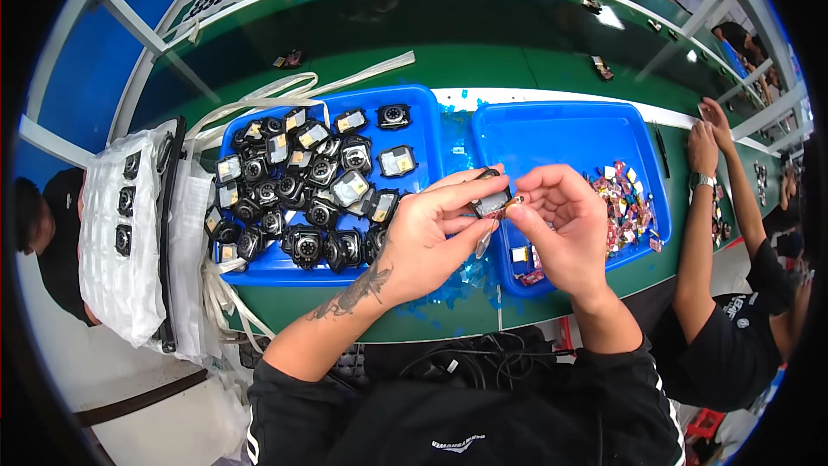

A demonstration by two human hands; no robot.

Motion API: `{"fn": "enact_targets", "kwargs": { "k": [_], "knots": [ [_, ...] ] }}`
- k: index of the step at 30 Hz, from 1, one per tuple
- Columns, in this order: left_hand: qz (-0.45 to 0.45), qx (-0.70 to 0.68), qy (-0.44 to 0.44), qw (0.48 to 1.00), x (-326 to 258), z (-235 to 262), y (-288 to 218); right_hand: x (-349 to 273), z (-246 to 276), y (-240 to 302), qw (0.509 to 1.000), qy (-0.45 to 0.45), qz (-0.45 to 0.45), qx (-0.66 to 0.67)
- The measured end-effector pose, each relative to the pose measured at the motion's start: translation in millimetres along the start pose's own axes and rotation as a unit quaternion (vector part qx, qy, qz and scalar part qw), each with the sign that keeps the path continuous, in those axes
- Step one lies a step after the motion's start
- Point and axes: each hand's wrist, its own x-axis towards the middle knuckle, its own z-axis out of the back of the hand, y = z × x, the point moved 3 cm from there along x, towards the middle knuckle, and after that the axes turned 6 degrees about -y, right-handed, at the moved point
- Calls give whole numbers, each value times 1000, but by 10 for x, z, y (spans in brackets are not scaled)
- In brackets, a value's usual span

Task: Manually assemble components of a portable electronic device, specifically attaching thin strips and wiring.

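Apparently the watch module [492, 202] faces grey-side up, long axis unclear.

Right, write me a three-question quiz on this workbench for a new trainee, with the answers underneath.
1. Multiple choice. What does the person's left hand hold?
A) a bottle
B) a small watch part
C) a roll of tape

2. True or false? The heap of small coloured parts lies in the blue tray on the right.

3. Count. How many black watch cases show on the white packaging at the far left?

Key
1. B, between the thumb and fingers.
2. True.
3. Three, in a row.
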Motion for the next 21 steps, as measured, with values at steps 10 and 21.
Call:
{"fn": "enact_targets", "kwargs": {
  "k": [10,21],
  "knots": [
    [-26,-32,-15,999,-34,-15,12,-69,-122,-62,975,-73,164,-130],
    [-54,67,-132,988,49,127,-168,443,-80,-101,995,93,-30,-24]
  ]
}}
